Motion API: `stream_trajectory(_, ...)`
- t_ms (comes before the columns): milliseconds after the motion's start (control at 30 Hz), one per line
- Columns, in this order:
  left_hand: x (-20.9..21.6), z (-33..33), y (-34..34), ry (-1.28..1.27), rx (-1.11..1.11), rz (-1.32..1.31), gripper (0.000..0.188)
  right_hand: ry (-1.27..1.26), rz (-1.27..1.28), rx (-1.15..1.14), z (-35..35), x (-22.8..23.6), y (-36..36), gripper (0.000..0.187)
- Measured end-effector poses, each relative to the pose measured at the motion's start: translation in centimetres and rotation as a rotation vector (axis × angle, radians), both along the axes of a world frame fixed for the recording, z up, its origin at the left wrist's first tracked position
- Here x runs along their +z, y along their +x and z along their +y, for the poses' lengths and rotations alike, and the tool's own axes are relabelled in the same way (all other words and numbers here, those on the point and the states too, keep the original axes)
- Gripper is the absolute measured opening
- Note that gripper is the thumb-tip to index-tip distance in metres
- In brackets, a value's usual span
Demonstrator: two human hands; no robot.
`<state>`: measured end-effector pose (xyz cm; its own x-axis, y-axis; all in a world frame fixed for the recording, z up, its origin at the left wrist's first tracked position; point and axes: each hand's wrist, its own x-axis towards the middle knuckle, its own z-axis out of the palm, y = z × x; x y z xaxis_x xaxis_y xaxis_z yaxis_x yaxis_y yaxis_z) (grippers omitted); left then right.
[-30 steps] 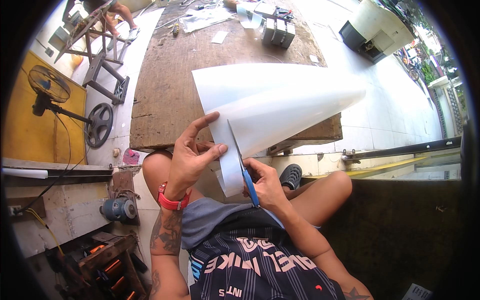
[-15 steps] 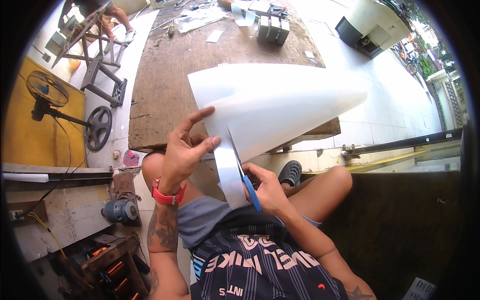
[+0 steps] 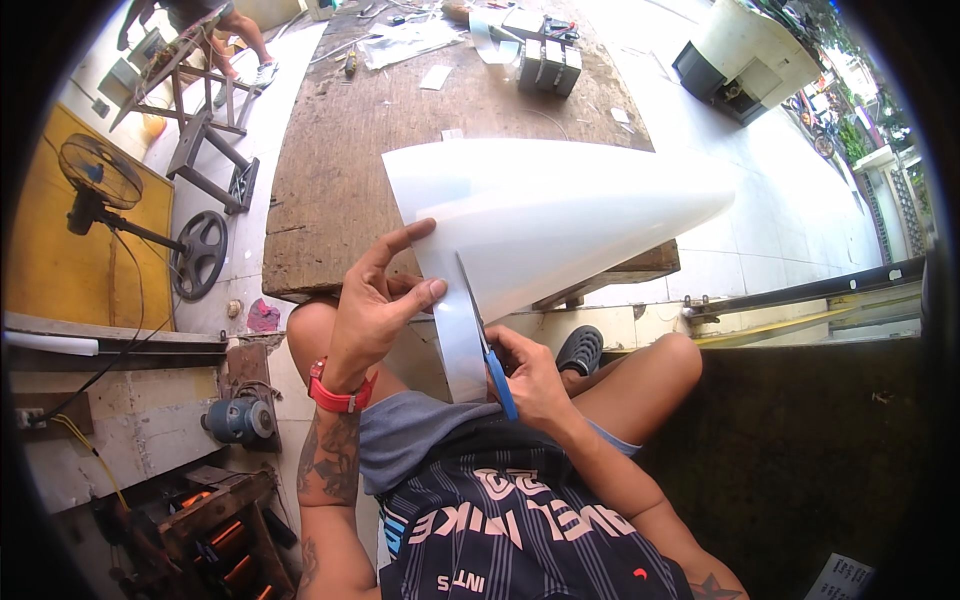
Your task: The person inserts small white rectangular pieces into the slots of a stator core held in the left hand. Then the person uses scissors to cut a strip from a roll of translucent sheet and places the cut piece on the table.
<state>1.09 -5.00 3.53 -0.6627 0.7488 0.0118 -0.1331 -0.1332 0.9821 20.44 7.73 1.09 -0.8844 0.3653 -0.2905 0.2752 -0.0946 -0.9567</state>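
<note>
A large, milky, translucent plastic sheet curls over the near end of the wooden table. My left hand pinches its left edge between thumb and fingers, with the index finger stretched along the sheet. In my right hand is a pair of blue-handled scissors, the blades pointing up and away into the sheet. To the left of the blades, a partly cut strip hangs down towards my lap, still joined to the sheet at its upper end. The fingers in the scissors' handle are partly hidden.
On the far part of the wooden table are a dark boxy block, plastic scraps and small tools. A fan stands at the left, near a bench grinder. Another person is at the far left.
The cut strip's lower end has swung slightly up and left and curls less. Both hands stay nearly in place on the sheet and scissors; the whole view has shifted a little.
</note>
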Motion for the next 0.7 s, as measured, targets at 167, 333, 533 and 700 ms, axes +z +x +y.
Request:
stream_trajectory(167,0.1,-0.4,0.6,-0.033,-0.044,-0.035,0.066,0.028,0.038,-0.009,0.0,0.3,-0.5,0.035)
stream_trajectory(333,-0.2,-0.8,0.9,-0.003,-0.032,-0.021,0.066,0.054,0.057,0.005,0.0,0.1,-0.6,0.035)
stream_trajectory(533,-0.1,-1.0,1.1,-0.03,-0.015,-0.022,0.066,0.004,0.066,-0.012,-0.3,-0.6,-0.5,0.03)
stream_trajectory(700,0.6,-0.1,-1.0,0.002,0.091,-0.063,0.064,0.009,0.058,0.005,-0.6,-0.9,0.1,0.032)
